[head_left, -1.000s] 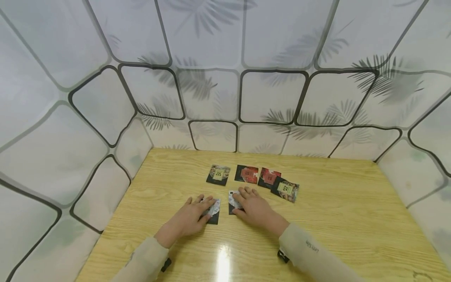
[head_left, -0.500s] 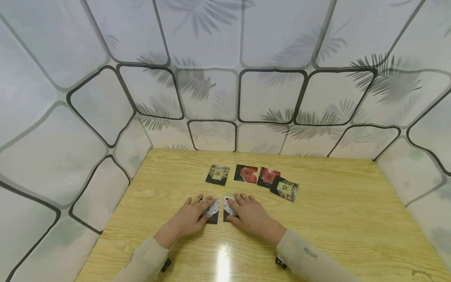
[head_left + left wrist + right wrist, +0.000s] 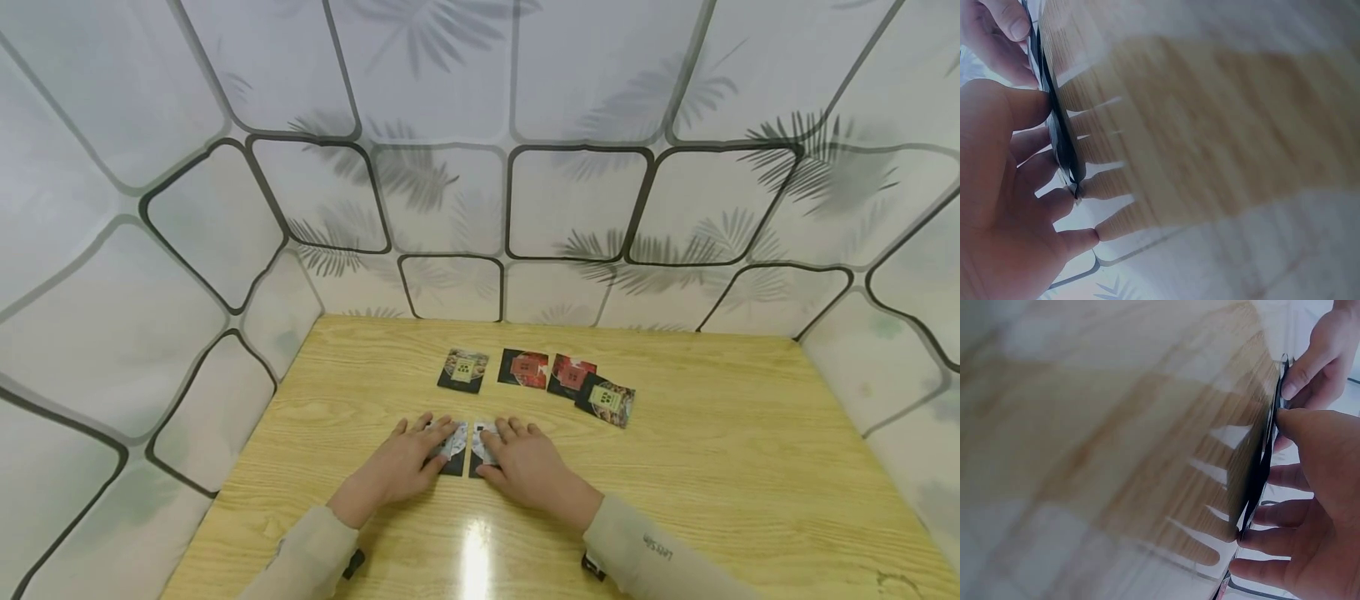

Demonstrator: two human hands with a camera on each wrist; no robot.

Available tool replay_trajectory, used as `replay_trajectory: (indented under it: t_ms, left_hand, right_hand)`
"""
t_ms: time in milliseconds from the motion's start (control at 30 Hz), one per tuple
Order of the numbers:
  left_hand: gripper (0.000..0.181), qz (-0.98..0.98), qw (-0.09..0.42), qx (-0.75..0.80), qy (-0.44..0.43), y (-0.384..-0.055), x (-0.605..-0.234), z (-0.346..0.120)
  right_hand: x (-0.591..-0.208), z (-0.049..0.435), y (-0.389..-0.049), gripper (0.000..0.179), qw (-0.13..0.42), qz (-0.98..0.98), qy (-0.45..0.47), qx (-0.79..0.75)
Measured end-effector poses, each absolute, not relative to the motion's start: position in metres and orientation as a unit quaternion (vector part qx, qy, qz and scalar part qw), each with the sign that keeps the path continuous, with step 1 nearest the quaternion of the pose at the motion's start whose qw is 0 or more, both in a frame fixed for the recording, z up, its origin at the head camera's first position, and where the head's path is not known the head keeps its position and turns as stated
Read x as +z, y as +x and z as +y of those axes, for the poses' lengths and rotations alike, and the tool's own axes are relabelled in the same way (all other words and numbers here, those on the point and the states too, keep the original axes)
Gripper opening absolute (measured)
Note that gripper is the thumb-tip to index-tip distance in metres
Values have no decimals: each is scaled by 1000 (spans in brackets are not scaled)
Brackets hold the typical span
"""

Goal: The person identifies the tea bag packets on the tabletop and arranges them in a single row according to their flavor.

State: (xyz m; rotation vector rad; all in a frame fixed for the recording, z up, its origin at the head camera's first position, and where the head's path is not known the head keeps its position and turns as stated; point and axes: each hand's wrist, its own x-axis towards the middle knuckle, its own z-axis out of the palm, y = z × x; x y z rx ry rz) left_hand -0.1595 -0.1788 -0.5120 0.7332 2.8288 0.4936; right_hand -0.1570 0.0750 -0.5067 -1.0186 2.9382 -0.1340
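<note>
Left hand point(image 3: 401, 462) is pretty much open, fingers mostly straight, just pressing the left grey packet point(image 3: 456, 457). Right hand point(image 3: 528, 468) does the same on the right grey packet point(image 3: 482, 455), right beside that left one. Four colourful packets point(image 3: 523, 368) sit farther out than it.

From above the tabletop point(image 3: 735, 467), my head view faces forward and down, farthest off. My wrist views skim low and close along the tabletop, rolled sideways; both share the left hand point(image 3: 401, 461) and right hand point(image 3: 528, 465) over the tabletop.
</note>
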Motion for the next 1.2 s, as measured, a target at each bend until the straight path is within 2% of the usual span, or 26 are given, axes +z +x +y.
replay_trajectory:
  t_ms: [433, 867, 1200]
  left_hand:
    - [56, 952, 87, 168, 242, -159, -512, -180]
    - [56, 952, 90, 164, 243, -160, -512, -180]
    - [56, 950, 84, 165, 250, -159, -512, -179]
  right_hand:
    - [-508, 73, -156, 61, 30, 947, -316, -49]
    - [-503, 72, -157, 62, 16, 945, -323, -44]
    - [-492, 71, -184, 64, 21, 941, -328, -80]
